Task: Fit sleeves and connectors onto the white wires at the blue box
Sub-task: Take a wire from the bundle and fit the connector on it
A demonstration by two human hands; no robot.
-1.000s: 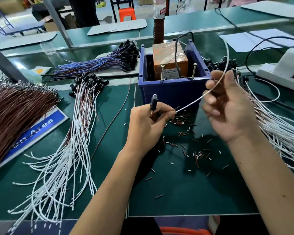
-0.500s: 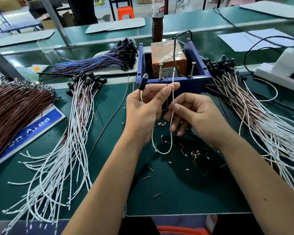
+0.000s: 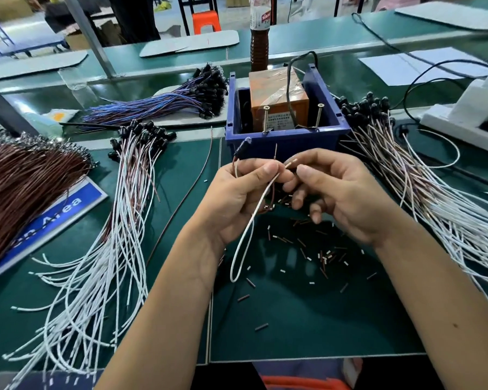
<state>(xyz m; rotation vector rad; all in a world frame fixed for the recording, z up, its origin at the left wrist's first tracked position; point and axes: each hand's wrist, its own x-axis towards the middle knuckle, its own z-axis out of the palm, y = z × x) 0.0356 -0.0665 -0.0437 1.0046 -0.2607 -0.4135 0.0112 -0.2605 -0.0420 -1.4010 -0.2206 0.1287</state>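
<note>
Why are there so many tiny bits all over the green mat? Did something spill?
It does look spilled: small brown and white tube pieces lie scattered every which way across the green mat under the hands, not in any tray. Nothing looks broken. The left hand pinches a white wire.

Blue sign [image 3: 51,220] reads "Area" (start cut off).

A white wire [image 3: 244,235] hangs in a loose loop below the left hand [image 3: 237,198], its stripped tip [image 3: 290,162] pinched up between both hands just in front of the blue box [image 3: 288,143]. The right hand [image 3: 341,198] meets that tip. A black connector [image 3: 241,149] sticks up tilted above the left hand. Small brown and white sleeves [image 3: 326,256] lie scattered on the mat beneath.
</note>
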